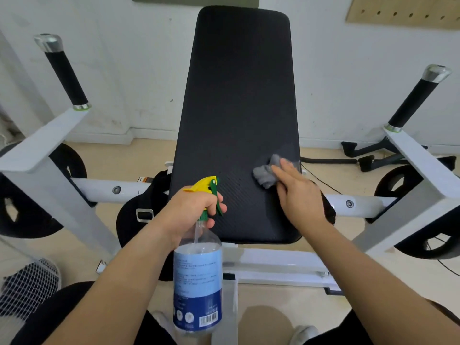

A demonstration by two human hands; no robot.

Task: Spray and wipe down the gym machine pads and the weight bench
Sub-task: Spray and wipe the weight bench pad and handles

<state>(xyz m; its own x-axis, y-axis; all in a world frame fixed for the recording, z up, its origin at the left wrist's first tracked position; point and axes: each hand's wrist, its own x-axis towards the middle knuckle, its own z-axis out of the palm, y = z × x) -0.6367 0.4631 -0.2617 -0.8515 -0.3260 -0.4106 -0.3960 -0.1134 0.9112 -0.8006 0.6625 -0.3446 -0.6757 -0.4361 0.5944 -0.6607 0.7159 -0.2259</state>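
Left hand [191, 207] wraps the neck of the spray bottle [199, 245], one finger on the green trigger [219, 207], nozzle over the near end of the black bench pad [236, 95]. Right hand [298, 192] lies flat, fingers fairly straight, pressing a grey cloth [265, 174] onto the pad's near right edge. Best practice, I judge: overlapping strokes toward the far end, even pressure, edges included. Bottle label [196, 277] is blue with a barcode [208, 319]; print too small to read.
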